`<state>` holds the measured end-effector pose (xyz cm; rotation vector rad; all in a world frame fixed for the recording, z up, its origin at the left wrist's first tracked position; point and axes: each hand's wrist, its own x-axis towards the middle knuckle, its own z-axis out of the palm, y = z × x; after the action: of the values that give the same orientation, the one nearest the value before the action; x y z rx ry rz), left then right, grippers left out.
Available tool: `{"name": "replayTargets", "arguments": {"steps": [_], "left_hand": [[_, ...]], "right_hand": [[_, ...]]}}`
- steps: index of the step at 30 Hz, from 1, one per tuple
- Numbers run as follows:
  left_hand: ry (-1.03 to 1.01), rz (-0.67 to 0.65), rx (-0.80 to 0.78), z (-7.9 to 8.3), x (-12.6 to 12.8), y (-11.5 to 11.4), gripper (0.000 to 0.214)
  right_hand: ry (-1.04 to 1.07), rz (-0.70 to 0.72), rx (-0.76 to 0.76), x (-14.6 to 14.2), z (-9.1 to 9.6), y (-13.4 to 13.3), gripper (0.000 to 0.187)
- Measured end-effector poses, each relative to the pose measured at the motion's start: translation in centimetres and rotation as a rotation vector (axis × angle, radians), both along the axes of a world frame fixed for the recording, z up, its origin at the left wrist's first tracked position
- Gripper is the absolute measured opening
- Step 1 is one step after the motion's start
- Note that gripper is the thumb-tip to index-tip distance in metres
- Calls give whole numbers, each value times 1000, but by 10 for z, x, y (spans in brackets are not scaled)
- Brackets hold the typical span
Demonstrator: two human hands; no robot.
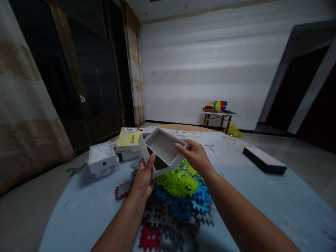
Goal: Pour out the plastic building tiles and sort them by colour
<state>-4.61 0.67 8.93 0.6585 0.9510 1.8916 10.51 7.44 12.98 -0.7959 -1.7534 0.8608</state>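
Above the middle of the table, my left hand (pixel 144 176) is closed on a white box half (pixel 144 151) whose inside looks dark. My right hand (pixel 195 154) grips an open white box half (pixel 164 145) with a pale grey inside, thumb over its rim. The two halves overlap at an angle, the right one sitting partly over or in the left one; how far in is hard to tell. Below them lies a heap of interlocking plastic pieces, lime green (pixel 178 182) on top, then blue (pixel 181 206), grey (pixel 168 231) and red (pixel 149 236).
White boxes (pixel 102 159) are stacked at the left, beside a yellow-and-white box (pixel 128 141). A flat black-and-white box (pixel 264 159) lies at the right. All rest on a round table with a light blue cloth (pixel 236 196). A small table (pixel 219 112) stands by the wall.
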Motion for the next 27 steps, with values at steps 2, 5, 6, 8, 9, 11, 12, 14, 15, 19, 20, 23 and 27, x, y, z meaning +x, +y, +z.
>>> {"name": "replayTargets", "arguments": {"steps": [2, 5, 6, 8, 9, 11, 12, 14, 15, 19, 20, 23, 27], "left_hand": [[-6, -23, 18, 0, 0, 0, 54], [0, -79, 76, -1, 0, 0, 57], [-8, -101, 91, -2, 0, 0, 57], [-32, -132, 94, -2, 0, 0, 56], [-46, -145, 92, -3, 0, 0, 56], [-70, -162, 79, -3, 1, -1, 54], [-79, -163, 65, -2, 1, -1, 54], [-96, -164, 28, -1, 0, -1, 53], [-104, -160, 8, 0, 0, -2, 53], [-129, -142, -25, 3, -2, -4, 54], [-137, -137, -38, 4, -2, -4, 54], [-171, -119, -60, 10, -2, -7, 54], [-203, -113, -47, 22, -13, -11, 48]], "right_hand": [[52, 19, -44, -1, 4, -1, 50], [103, 53, -108, -3, 11, -5, 52], [112, 61, -124, -4, 14, -7, 51], [119, 72, -147, -5, 18, -12, 51], [118, 71, -150, -5, 19, -14, 52], [85, 62, -125, -5, 21, -17, 54], [52, 54, -93, -6, 20, -18, 53], [-34, 29, 0, -6, 19, -19, 51], [-78, 12, 50, -6, 18, -19, 50], [-216, -25, 182, -7, 16, -18, 52], [-228, -15, 199, -7, 17, -19, 53], [-172, 14, 230, -6, 17, -22, 52], [-34, 1, 191, 2, 11, -24, 52]]}}
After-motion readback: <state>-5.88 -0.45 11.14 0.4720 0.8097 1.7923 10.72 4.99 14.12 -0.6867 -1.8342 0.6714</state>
